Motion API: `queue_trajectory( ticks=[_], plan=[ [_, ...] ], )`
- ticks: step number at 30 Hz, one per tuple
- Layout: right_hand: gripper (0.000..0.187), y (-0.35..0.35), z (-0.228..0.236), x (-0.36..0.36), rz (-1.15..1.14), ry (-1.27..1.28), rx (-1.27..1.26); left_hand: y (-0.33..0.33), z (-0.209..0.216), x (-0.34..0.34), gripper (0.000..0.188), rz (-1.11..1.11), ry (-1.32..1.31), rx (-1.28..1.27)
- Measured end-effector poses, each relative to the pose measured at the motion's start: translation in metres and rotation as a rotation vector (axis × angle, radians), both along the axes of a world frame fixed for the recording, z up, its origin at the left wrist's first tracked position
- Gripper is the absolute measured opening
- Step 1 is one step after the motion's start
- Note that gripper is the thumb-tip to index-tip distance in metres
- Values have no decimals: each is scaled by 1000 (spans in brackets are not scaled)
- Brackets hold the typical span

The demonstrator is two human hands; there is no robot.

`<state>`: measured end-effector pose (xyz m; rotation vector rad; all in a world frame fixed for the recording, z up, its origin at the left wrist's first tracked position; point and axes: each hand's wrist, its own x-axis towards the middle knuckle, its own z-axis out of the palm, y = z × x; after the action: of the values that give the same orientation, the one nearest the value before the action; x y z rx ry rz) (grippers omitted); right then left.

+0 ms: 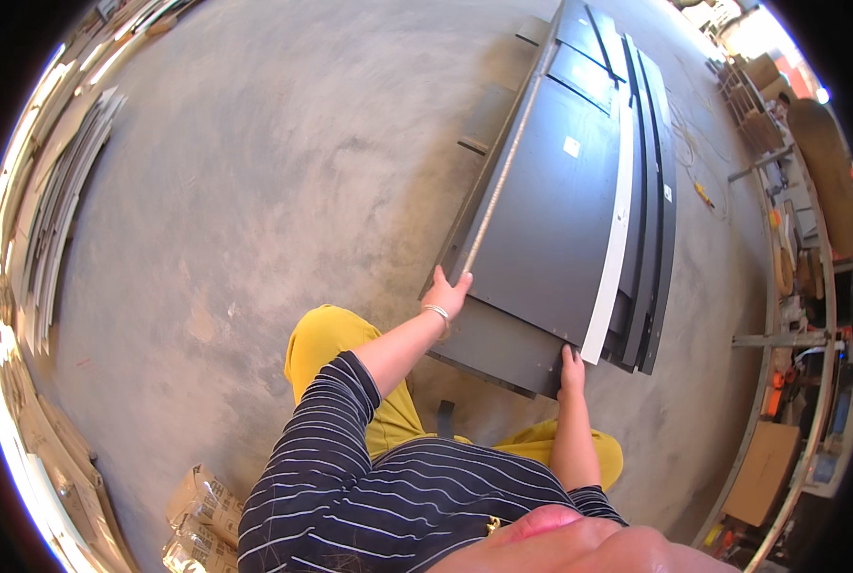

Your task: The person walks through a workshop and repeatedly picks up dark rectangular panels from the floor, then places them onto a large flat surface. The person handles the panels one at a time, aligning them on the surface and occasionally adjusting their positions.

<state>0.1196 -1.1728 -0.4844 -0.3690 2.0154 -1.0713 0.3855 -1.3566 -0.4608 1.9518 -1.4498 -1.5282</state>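
Observation:
A long dark grey board (551, 220) lies on top of a stack of similar boards in front of me. Its left edge shows a raw, light brown core. At the near left corner, my left hand (446, 294) is closed on this board, thumb on top and fingers at the edge. My right hand (572, 371) grips the near edge towards the right corner, its fingers partly hidden. Just beside it ends a narrow white strip (610, 258) running along the board's right side. A lower grey board (503, 349) sticks out towards me beneath the top one.
More dark boards (658, 210) lie along the right of the stack. A cluttered metal rack (780, 339) with a cardboard box (763, 473) stands at far right. A yellow-handled tool (703, 196) lies on the concrete floor. Stacked panels (68, 205) line the left; wrapped cartons (202, 516) sit lower left.

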Motion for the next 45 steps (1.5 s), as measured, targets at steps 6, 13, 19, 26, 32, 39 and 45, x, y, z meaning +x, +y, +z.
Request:
queue_trajectory(
  ticks=[6, 13, 19, 26, 32, 39, 45],
  plan=[
    [44, 7, 31, -2, -32, -98, -50, 6, 40, 3, 90, -30, 55, 168],
    [34, 35, 57, 8, -59, -258, -69, 12, 63, 29, 74, -177, 106, 203],
    [67, 62, 77, -10, -107, -517, -158, 28, 75, 37, 75, -232, 186, 198],
    [88, -15, 89, -66, 57, -359, -149, 41, 84, 24, 67, -183, 206, 142],
    [79, -79, 113, -102, 36, -114, 233, 63, 98, -7, 72, -278, 202, 176],
    [67, -30, 169, -137, 44, 1, 257, 126, 124, -57, 66, -393, 304, 269],
    [60, 40, 209, -174, 110, 35, 274, 202, 170, -79, 67, -369, 347, 409]
  ],
)
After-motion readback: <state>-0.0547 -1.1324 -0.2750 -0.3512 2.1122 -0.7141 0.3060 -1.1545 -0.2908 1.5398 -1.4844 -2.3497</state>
